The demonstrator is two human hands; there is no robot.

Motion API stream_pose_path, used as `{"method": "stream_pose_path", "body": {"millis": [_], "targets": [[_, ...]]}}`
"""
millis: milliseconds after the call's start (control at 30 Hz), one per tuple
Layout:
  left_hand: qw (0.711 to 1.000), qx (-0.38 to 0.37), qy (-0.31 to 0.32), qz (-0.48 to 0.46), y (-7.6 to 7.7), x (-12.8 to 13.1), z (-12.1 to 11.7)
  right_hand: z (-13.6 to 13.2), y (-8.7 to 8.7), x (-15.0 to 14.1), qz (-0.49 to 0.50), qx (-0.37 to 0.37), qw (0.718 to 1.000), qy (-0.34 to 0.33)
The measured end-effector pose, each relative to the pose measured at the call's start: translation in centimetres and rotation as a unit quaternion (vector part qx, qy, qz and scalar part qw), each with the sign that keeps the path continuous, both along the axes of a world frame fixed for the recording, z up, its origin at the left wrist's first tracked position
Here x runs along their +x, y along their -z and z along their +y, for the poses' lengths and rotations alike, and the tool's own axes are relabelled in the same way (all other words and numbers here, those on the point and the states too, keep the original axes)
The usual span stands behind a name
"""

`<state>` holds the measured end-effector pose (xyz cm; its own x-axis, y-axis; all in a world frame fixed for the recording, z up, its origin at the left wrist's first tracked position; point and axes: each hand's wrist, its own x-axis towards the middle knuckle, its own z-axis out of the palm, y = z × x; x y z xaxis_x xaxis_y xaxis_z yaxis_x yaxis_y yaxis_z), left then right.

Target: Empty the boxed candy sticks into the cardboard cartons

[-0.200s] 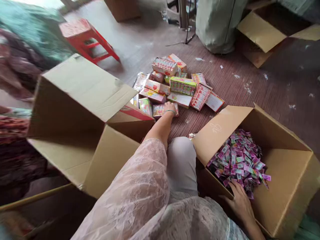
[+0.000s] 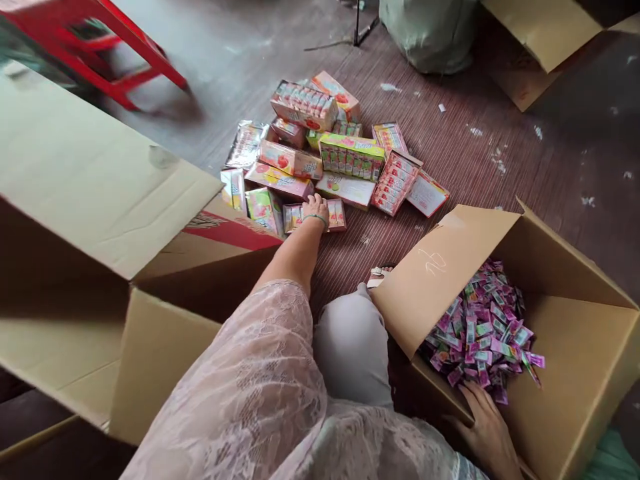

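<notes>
My left hand [image 2: 316, 211] reaches forward to the floor, its bent fingers over a small box of wrapped packets [image 2: 337, 215] at the near edge of a pile. That box lies flat, partly hidden by the hand. Behind it are several similar printed boxes, among them a green-and-yellow box [image 2: 351, 157] and an orange-pink one [image 2: 285, 160]. At the lower right, my right hand [image 2: 487, 423] grips the near wall of an open cardboard box [image 2: 565, 380], thumb outside and fingers inside. Beside those fingertips lies a heap of small purple sachets [image 2: 483, 327] in that box.
A large open carton [image 2: 90, 180] lies at my left, with a red stool [image 2: 125, 53] behind it. My knee [image 2: 353, 347] stands between the two cartons. A pale sack [image 2: 430, 33] and another open carton [image 2: 545, 30] are at the back right; paper scraps dot the floor.
The view has tilted down and moved closer, so the pile and left carton appear shifted left. My left hand stays on the same small box; my right hand stays at the carton's wall.
</notes>
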<state>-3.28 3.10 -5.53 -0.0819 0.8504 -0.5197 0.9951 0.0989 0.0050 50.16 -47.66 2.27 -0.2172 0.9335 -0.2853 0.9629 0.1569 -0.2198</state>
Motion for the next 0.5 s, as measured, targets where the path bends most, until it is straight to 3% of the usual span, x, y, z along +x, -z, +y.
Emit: {"method": "stream_pose_path", "body": {"millis": [100,233,333,500], "targets": [[0.999,-0.017,0.026,0.02,3.3,-2.3,1.8,-0.4,-1.0,0.0,0.015,-0.018,1.0,0.001],[0.998,-0.057,0.009,-0.018,6.8,-4.4,2.7,-0.2,-2.4,-0.3,0.033,-0.032,0.999,0.01],[0.997,-0.057,-0.004,-0.047,8.0,-4.9,2.5,0.1,-3.0,-0.5,0.048,-0.035,0.998,0.014],[0.999,-0.021,0.012,-0.028,8.3,-3.7,1.3,0.1,-3.1,-0.2,0.075,-0.046,0.996,0.035]]}}
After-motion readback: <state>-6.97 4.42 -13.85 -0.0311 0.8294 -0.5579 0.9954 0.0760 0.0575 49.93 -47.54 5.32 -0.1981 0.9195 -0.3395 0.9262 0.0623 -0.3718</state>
